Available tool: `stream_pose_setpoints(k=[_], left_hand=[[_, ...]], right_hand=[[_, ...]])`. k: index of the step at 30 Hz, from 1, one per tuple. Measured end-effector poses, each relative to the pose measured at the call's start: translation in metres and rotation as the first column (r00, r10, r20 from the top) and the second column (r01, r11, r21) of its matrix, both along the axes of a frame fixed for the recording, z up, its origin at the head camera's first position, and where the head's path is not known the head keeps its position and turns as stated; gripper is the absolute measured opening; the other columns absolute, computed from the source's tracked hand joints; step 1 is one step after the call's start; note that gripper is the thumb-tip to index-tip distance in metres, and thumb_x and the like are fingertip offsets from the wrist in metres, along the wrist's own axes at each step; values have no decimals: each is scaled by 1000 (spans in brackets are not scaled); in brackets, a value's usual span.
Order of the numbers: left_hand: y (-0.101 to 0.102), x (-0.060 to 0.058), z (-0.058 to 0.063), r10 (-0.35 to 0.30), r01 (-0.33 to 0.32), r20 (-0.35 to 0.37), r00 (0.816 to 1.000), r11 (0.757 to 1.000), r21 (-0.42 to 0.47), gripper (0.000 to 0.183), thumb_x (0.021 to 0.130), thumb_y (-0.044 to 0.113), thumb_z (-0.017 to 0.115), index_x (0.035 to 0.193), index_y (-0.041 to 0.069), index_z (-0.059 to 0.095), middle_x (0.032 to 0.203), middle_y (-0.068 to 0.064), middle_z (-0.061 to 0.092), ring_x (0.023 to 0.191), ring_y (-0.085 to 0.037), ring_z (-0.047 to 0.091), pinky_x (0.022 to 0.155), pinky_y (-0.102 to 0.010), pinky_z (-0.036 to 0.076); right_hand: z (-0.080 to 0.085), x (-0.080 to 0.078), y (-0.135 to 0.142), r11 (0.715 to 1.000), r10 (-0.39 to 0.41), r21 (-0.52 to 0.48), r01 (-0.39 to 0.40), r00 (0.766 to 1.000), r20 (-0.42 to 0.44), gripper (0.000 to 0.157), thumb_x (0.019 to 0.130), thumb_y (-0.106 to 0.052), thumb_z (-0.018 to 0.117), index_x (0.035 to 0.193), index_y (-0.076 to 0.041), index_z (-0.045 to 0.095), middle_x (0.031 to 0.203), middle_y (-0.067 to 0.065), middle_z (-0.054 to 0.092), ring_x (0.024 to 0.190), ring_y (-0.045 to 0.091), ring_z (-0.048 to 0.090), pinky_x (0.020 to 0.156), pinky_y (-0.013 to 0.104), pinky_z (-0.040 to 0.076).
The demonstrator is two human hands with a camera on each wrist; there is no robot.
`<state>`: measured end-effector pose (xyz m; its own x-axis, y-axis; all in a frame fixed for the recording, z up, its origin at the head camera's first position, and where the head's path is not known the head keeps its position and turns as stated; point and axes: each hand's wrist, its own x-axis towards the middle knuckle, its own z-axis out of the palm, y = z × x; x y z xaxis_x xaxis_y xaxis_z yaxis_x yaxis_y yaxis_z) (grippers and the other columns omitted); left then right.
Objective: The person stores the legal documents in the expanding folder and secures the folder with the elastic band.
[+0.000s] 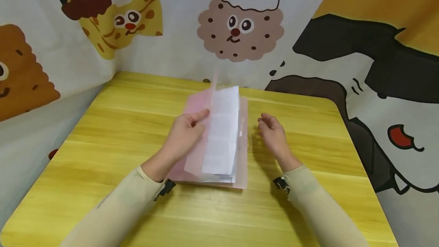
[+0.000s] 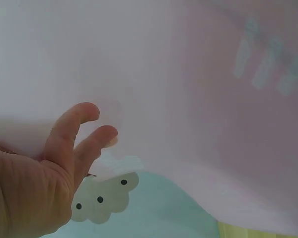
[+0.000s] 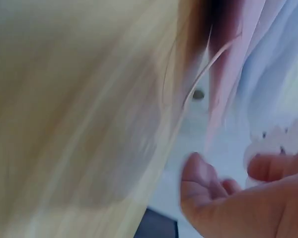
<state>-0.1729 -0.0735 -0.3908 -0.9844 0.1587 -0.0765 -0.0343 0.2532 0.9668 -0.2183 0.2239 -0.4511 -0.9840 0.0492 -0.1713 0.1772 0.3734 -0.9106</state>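
Turning step: here we are, part-way through leafing, I'd judge; the pink sheet (image 1: 197,159) stands raised at a slant, the white pages (image 1: 223,132) at its 3 o'clock.
Next move: calls, I reckon, for a steady hold on that sheet's edge and a flat lay-down, with the free hand ready to press.
Left hand (image 1: 181,134): in at 9 o'clock, and it's the busy one; my thumb and forefinger pinch the sheet, hardly any gap between them, while the wrist view catches two other fingers (image 2: 84,110) bent loosely in front of the pink.
Right hand (image 1: 274,136): out at 3 o'clock, just beside the folder (image 1: 244,163), fingers loosely curled, nothing in them, nothing touched.
Folder: mid-tabletop (image 1: 326,140), lying with its pink cover under the pages and showing out towards 9 and 3 o'clock.
Cord (image 3: 208,65): a thin one, there in my right wrist view, up at 1 o'clock by the folder's pink edge; blurred, so I can't tell what it's fixed to.
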Motion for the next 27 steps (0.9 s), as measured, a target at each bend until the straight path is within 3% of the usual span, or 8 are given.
stream_pose_setpoints(k=[4,12,15,18,21,23,24,27], left_hand=[[2,-8,0,15,-15,-15,1000,1000,-6,51,101,6,50,151,1,58,158,-5,59,53,-10,26,45,-22,25],[12,-42,-8,-33,27,-73,997,996,-84,52,101,10,52,152,4,57,156,-8,60,66,-16,43,50,-23,29],[10,-46,-15,-105,98,-50,993,987,-128,59,103,21,56,161,15,49,163,-4,54,83,-14,69,74,-27,58],[6,-45,-22,-169,153,-54,984,960,-233,67,105,38,58,167,23,38,156,-7,61,121,-27,70,103,-42,58],[3,-48,-30,-264,193,-100,959,870,-454,70,106,43,59,168,19,37,161,-8,55,143,-38,57,120,-54,47],[1,-53,-36,-348,214,-113,931,768,-604,72,105,41,62,167,15,37,163,-12,52,149,-45,49,125,-60,37],[1,-56,-39,-389,222,-108,915,708,-670,72,105,40,63,167,13,38,174,-8,33,160,-50,29,130,-67,22],[0,-64,-49,-480,250,-51,876,540,-804,77,103,43,65,168,13,36,177,-9,27,160,-57,16,127,-76,11]], right_hand=[[-2,-4,14,990,75,116,-84,994,75,61,114,-30,47,166,-2,34,167,21,44,151,37,46,121,52,44],[-7,-7,34,987,71,133,-87,990,124,59,113,-33,49,163,-2,40,161,21,49,136,35,55,110,46,50],[-9,-5,33,981,118,138,-138,982,145,61,113,-35,50,163,-2,39,164,21,47,144,37,51,116,51,48],[-8,-4,34,970,169,150,-192,973,155,61,114,-35,49,163,-2,39,163,22,47,146,39,50,118,54,47],[-8,-6,37,954,192,201,-222,968,159,58,114,-35,49,162,-3,43,161,21,51,144,40,53,118,56,47],[-7,-9,36,937,208,251,-243,965,160,56,113,-36,50,160,-4,46,159,21,53,144,40,53,118,57,46],[-7,-11,35,925,220,279,-258,962,161,56,113,-36,50,159,-4,48,159,21,54,144,40,54,118,57,46],[-9,-20,26,877,271,368,-310,950,156,56,112,-37,53,156,-2,51,155,23,57,141,41,55,116,57,47]])
